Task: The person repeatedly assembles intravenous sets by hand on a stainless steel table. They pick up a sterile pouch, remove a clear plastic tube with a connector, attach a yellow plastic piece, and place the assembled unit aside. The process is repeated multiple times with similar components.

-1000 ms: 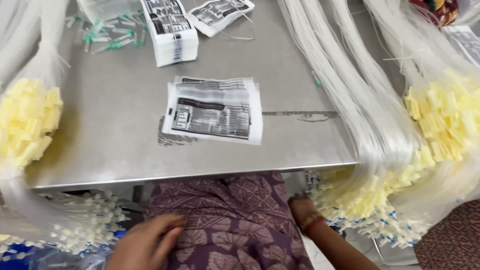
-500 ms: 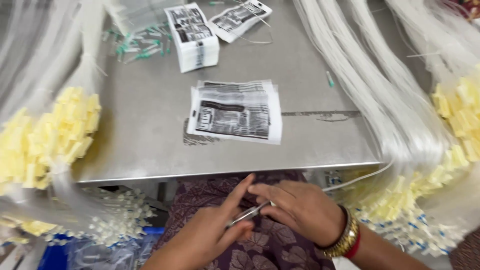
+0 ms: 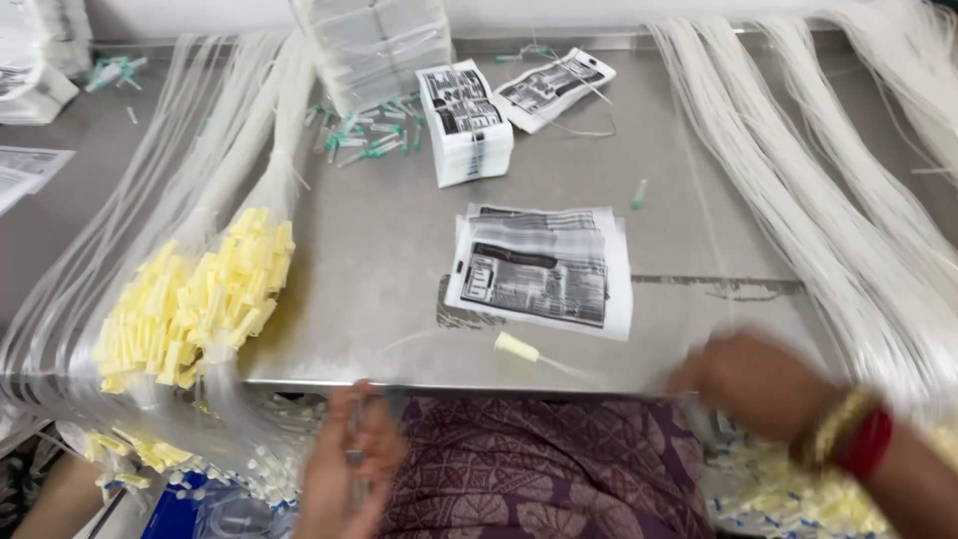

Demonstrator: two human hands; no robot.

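The left hand [image 3: 351, 467] was curled closed on a thin length of clear tubing [image 3: 429, 339] just below the counter [image 3: 379, 250] edge, over the lap of a purple patterned garment [image 3: 539, 479]; motion blur hid exactly how the fingers pinched it. The right hand [image 3: 753, 384], a gold bangle and a red one at its wrist, sat at the counter's front edge — blurred, its grip could not be told, though it appeared to meet the far end of the same tubing. Between the two hands the tubing arced up onto the steel, and its yellow connector [image 3: 516, 346] lay flat there, probably so the line stayed supported while it was stretched out.

Just beyond the connector lay a printed flat pouch [image 3: 544, 269], face up within easy reach of either hand. Further from the grip stood a neat stack of the same pouches [image 3: 464, 120], with one loose pouch [image 3: 554, 88] beside it and scattered green-capped needles [image 3: 374, 140] to that stack's left.

Outward to the left of the left hand, bundles of tubing with yellow ends [image 3: 200, 299] were draped over the counter edge — hung, it seemed, so the long lines would not tangle. To the right of the right hand, thick hanks of white tubing [image 3: 828, 200] ran across the counter and off its front in the same way.
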